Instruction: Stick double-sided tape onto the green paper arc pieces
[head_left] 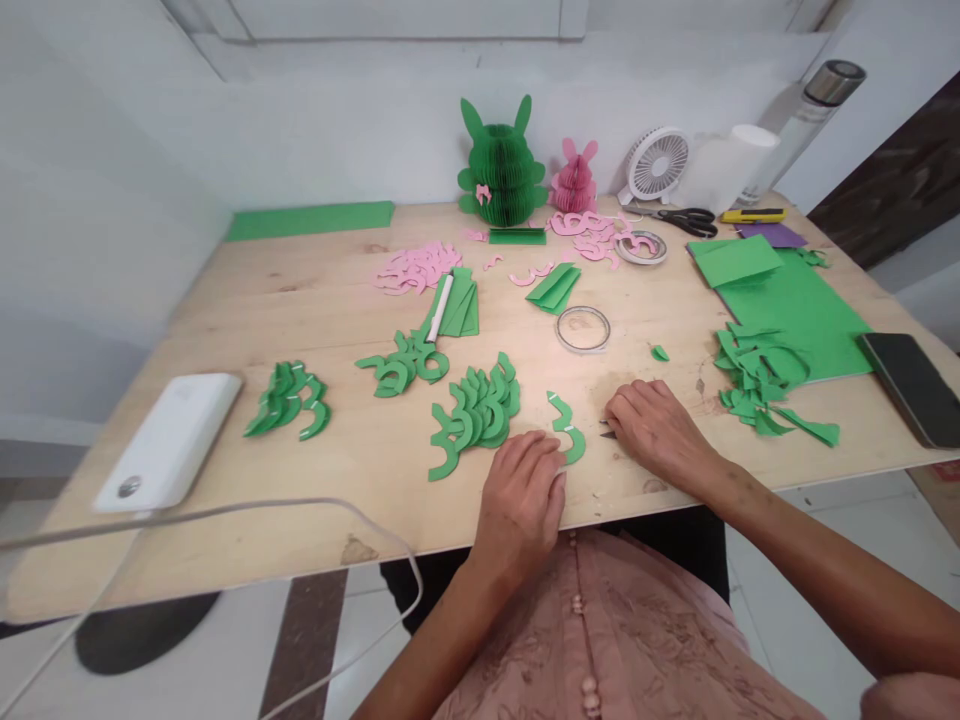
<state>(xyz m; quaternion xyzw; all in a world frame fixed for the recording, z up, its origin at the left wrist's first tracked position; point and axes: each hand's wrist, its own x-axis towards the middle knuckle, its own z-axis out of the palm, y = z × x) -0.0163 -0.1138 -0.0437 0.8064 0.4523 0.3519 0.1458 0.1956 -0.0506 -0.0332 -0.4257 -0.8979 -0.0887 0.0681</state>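
A wavy green paper cutout with small white strips lies in front of me. My left hand rests at its lower end, fingers bent together over the edge; the thumb side is partly hidden. To the right of the cutout, my right hand is closed on the table around a dark pointed tool. Only the tool's tips show, so its kind is unclear. Beside my left hand sits a stack of similar green cutouts. Another group of cutouts with white strips lies farther left.
Green scraps and a phone lie right. Tape rolls, pink cutouts and a white pen lie beyond. Scissors, a fan and honeycomb paper figures are behind. A cabled power bank is left.
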